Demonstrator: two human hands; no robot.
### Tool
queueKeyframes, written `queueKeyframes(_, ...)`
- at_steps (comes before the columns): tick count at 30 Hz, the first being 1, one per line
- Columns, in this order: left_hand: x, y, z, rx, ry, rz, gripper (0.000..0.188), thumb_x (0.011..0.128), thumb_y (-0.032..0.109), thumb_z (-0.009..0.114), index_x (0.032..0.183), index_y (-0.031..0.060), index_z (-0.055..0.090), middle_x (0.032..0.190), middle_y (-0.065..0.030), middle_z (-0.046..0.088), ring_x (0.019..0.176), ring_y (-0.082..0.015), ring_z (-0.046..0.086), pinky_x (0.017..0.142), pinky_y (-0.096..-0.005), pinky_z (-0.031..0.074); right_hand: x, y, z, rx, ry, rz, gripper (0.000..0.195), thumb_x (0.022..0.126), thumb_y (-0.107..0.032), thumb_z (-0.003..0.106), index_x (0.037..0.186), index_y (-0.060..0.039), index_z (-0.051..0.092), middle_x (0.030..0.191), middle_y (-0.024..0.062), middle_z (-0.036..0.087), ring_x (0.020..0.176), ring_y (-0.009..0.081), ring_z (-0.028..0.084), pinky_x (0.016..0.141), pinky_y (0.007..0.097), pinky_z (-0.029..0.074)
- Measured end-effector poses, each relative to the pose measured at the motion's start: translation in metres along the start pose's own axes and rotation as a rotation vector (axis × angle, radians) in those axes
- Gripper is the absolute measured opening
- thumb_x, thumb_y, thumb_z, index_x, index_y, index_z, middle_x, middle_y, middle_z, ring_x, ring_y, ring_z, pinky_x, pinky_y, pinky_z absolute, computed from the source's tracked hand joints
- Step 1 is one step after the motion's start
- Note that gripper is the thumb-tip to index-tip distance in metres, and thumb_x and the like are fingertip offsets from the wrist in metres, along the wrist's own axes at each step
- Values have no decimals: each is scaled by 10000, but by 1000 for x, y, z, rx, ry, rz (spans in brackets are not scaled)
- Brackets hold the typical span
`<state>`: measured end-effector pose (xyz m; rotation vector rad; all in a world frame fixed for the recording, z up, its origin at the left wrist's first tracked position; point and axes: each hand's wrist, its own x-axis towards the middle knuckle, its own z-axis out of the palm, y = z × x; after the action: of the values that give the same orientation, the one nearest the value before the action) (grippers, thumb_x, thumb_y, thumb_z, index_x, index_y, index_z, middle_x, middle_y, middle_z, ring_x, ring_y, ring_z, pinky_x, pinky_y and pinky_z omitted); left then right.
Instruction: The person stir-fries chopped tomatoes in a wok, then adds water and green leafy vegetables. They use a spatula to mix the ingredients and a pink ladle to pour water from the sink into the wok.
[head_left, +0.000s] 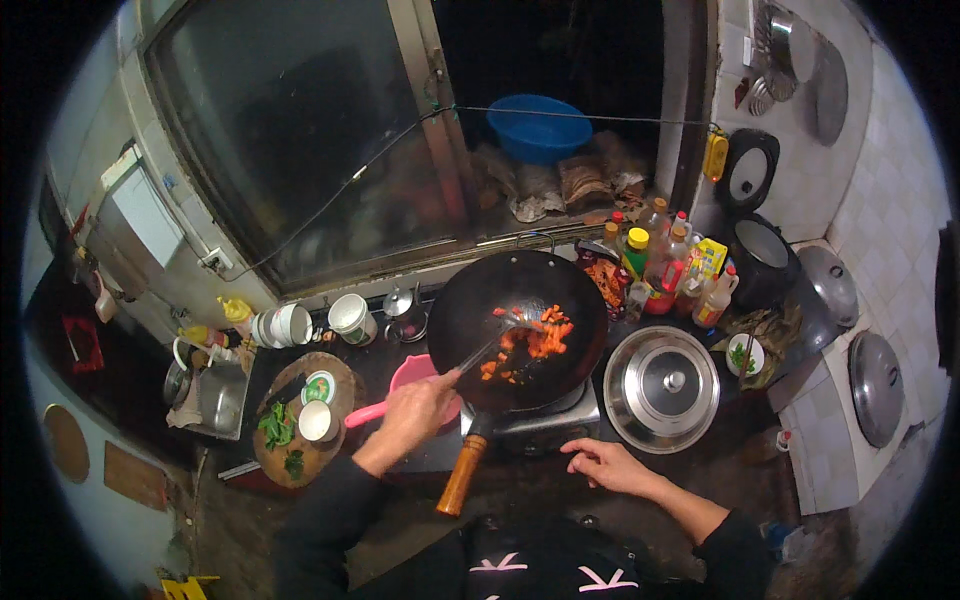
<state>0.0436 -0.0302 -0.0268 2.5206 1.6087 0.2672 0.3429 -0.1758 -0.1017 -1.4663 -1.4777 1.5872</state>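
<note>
My left hand (420, 411) is closed around the handle of a metal spatula (480, 354), whose head rests among chopped orange-red vegetables (546, 335) in a black wok (469, 300). The wok sits on a gas stove (536, 427), its wooden handle (461, 474) pointing towards me. My right hand (609, 466) hovers at the stove's front edge with fingers loosely bent and nothing in it. Beneath my left hand, partly hidden, lies a pink plastic ladle (412, 369). A domed steel lid with a glass centre (628, 386) lies right of the stove.
On the left, a round wooden chopping board (345, 371) carries green leaves (277, 426), a knife and a white cup (318, 420). Sauce bottles (664, 281) crowd behind the lid. A bowl of chopped greens (745, 354) stands at far right. A metal sink (225, 401) is at far left.
</note>
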Motion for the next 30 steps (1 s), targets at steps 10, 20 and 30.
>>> queueKeyframes(10, 9, -3, -3, -129, -104, 50, 377, 902, 327, 578, 1271, 249, 597, 892, -165, 680, 859, -372, 647, 742, -473, 504, 6, -4, 8, -72, -72, -53, 326, 955, -206, 500, 1254, -97, 569, 986, 76, 679, 727, 147, 619, 656, 283, 519)
queueKeyframes(20, -5, -16, -9, 212, 81, 58, 307, 881, 216, 577, 1184, 198, 629, 756, -161, 653, 693, -339, 660, 608, -466, 522, 14, -14, 14, -122, -95, -82, 315, 942, -204, 534, 1223, -72, 585, 1009, 107, 683, 841, 177, 640, 706, 313, 516)
queueKeyframes(30, -45, -28, -119, 231, -146, 169, 319, 865, 249, 619, 1182, 228, 645, 791, -154, 669, 754, -334, 652, 620, -454, 494, 10, -1, 8, -104, -66, 27, 315, 962, -216, 501, 1233, -76, 581, 1029, 102, 674, 868, 176, 638, 737, 308, 521)
